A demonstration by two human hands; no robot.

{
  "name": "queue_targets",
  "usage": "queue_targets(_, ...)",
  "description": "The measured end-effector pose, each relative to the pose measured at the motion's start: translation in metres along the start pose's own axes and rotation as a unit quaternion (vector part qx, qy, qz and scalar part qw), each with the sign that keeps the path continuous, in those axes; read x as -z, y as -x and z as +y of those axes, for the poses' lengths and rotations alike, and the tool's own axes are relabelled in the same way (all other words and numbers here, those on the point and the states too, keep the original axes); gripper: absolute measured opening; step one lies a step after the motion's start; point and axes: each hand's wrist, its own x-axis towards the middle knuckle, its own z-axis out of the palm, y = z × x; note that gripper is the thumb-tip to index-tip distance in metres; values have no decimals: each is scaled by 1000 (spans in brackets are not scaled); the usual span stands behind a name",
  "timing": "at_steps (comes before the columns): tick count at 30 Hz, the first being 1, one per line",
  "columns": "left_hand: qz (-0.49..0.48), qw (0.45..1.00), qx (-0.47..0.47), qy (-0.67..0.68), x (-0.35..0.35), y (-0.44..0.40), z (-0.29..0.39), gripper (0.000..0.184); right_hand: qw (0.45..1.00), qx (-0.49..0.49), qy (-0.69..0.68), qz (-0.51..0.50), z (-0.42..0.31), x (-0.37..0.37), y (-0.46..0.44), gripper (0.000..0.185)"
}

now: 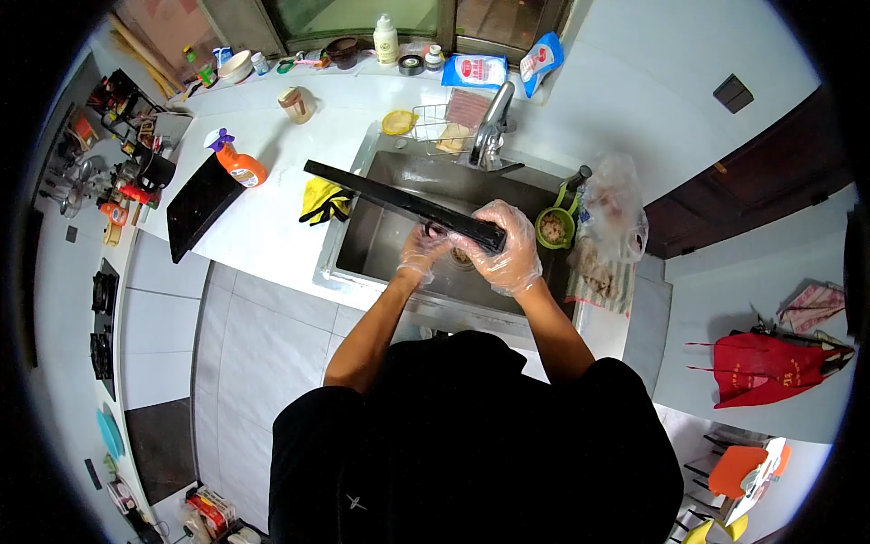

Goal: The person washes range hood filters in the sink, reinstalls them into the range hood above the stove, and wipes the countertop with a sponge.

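A flat black panel [390,198], seen nearly edge-on, is tilted over the steel sink [367,240]. My right hand [509,247], in a clear plastic glove, is wrapped round its near right end. Below its edge, my left hand [422,254], gloved the same way, grips the panel from underneath; part of those fingers is hidden. The faucet [492,127] stands behind the panel, its spout over the basin. Yellow-and-black gloves [324,201] lie on the counter at the sink's left edge.
A second black panel [201,207] overhangs the counter's front edge, with an orange spray bottle [241,165] by it. A green strainer [555,227] sits at the sink's right, next to a plastic bag [612,199]. Behind the faucet is a wire rack [430,118].
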Motion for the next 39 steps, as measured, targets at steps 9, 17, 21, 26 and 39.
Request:
queue_targets(9,-10,993,119,8,-5,10,19,59,997,-11,62,44,-9,-10,-3,36)
queue_targets(17,-41,981,112,-156,9,14,48,48,994,-39,57,85,-27,-25,-10,35)
queue_targets(21,-31,991,85,-98,9,14,52,43,996,-26,50,71,-27,-20,-10,35)
queue_targets(26,-29,994,59,-90,11,21,76,46,996,4,51,67,-32,-28,-23,36)
queue_targets(39,130,958,-166,-193,115,59,225,41,980,13,-125,151,-119,-102,-89,35)
